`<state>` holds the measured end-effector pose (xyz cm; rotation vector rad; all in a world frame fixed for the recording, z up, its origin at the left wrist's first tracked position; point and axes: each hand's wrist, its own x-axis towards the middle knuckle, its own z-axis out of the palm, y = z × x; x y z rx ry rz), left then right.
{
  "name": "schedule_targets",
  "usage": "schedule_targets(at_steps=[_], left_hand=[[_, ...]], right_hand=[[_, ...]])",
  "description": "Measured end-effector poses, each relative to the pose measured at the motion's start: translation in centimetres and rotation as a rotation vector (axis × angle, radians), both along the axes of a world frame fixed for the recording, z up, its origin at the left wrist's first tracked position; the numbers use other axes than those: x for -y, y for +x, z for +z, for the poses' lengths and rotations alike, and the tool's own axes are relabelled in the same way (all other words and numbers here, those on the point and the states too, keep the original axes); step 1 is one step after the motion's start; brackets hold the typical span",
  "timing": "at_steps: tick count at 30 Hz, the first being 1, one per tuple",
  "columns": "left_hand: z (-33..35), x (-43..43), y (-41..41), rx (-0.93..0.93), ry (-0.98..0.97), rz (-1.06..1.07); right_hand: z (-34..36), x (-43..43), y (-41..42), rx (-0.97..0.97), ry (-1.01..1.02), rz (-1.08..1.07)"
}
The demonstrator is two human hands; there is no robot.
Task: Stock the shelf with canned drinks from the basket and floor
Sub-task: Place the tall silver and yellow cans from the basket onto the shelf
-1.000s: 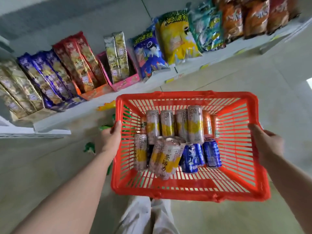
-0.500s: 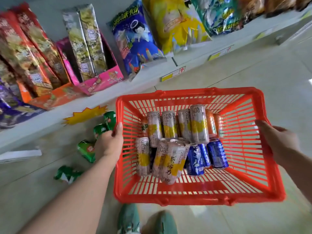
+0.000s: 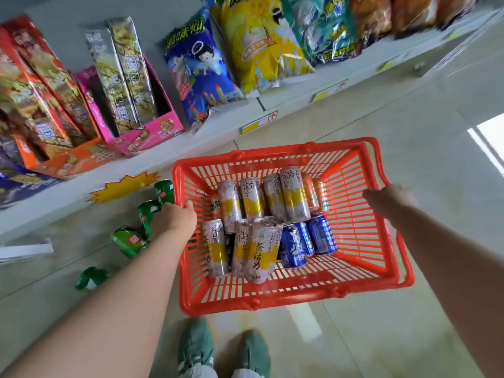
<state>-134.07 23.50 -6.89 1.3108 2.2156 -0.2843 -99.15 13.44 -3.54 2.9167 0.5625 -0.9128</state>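
Note:
I hold a red plastic basket (image 3: 354, 287) over the tiled floor, in front of my feet. My left hand (image 3: 174, 221) grips its left rim and my right hand (image 3: 387, 200) grips its right rim. Inside lie several silver-and-yellow cans (image 3: 294, 195), blue cans (image 3: 321, 236) and an orange can (image 3: 309, 190), piled loosely. Several green cans (image 3: 128, 241) lie on the floor left of the basket, below the shelf edge (image 3: 81, 197).
The white shelf carries boxed snack sticks (image 3: 122, 77) in pink and orange display boxes, and large snack bags (image 3: 261, 42) further right. A yellow starburst tag (image 3: 122, 186) sticks out from the shelf edge. My green shoes (image 3: 196, 347) stand on the floor below the basket.
The basket has sunk lower toward the floor and the shelf has come closer. The green cans on the floor have come into full view. Both hands keep their hold.

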Motion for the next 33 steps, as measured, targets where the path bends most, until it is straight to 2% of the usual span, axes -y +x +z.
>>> schedule_targets(at_steps=[4, 7, 11, 13, 16, 25, 29, 33], left_hand=[[1.8, -0.8, 0.3, 0.162, -0.032, 0.091], [4.5, -0.3, 0.2, 0.323, 0.034, 0.014], [11.0, 0.8, 0.7, 0.43, 0.177, -0.033], [15.0, 0.9, 1.5, 0.471, 0.228, -0.042], [21.9, 0.7, 3.1, 0.543, 0.283, -0.053], [44.1, 4.3, 5.0, 0.716, 0.45, -0.039], [50.9, 6.5, 3.8, 0.818, 0.512, -0.04], [54.1, 8.4, 2.1, 0.884, 0.487, -0.145]], right_hand=[[3.4, 0.1, -2.3, 0.02, 0.023, 0.013], [5.5, 0.6, -3.2, -0.057, 0.109, 0.109], [10.3, 0.9, -5.2, -0.114, 0.28, 0.166], [13.5, 0.6, -6.2, -0.125, 0.349, 0.142], [19.6, -0.1, -7.7, -0.182, 0.491, -0.002], [41.3, 0.3, -13.5, -0.367, 0.839, -0.251], [48.9, 1.5, -15.4, -0.392, 0.981, -0.259], [51.9, 3.3, -16.9, -0.439, 1.068, -0.224]])
